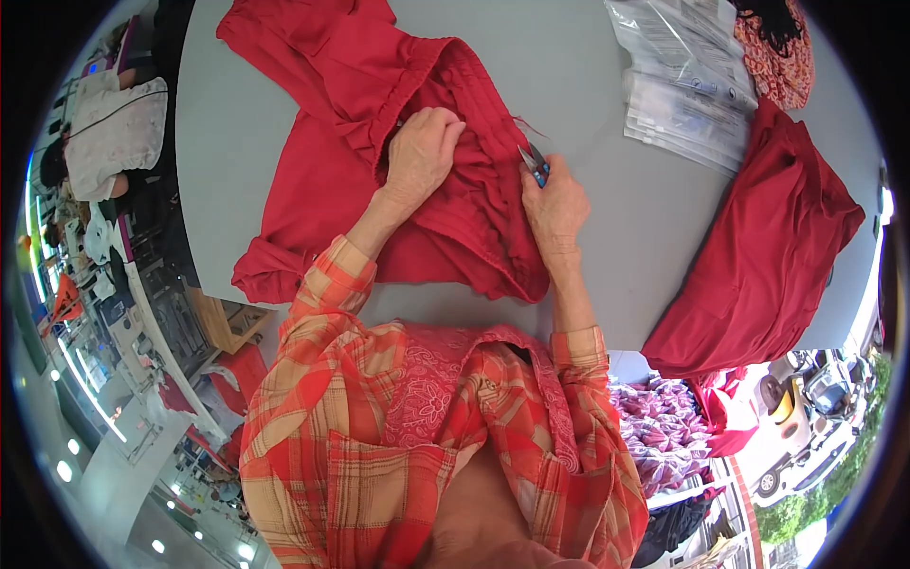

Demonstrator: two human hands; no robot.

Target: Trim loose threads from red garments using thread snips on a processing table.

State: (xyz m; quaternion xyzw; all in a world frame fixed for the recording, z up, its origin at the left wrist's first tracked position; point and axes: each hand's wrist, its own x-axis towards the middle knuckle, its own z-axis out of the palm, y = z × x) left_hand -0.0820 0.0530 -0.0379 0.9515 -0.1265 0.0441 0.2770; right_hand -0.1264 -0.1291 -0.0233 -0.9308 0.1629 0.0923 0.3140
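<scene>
A red garment [313, 171] with a gathered elastic waistband lies spread before me, its waist opening facing right. My left hand [423, 146] rests within that opening, its fingers curled against the cloth and their tips mostly hidden. In my right hand [558, 203] is a small pair of thread snips [534, 165] with blue handles. Their pointed metal blades are parted, just beside the right edge of the waistband. Loose red threads [530, 126] stick out from the cloth just above the blades.
Clear zip bags [686, 107] bearing print lie on the grey table [604, 263] at the upper right, beside a patterned cloth [775, 53]. A darker red garment [768, 249] hangs over the right edge. At the far left is another person [117, 135].
</scene>
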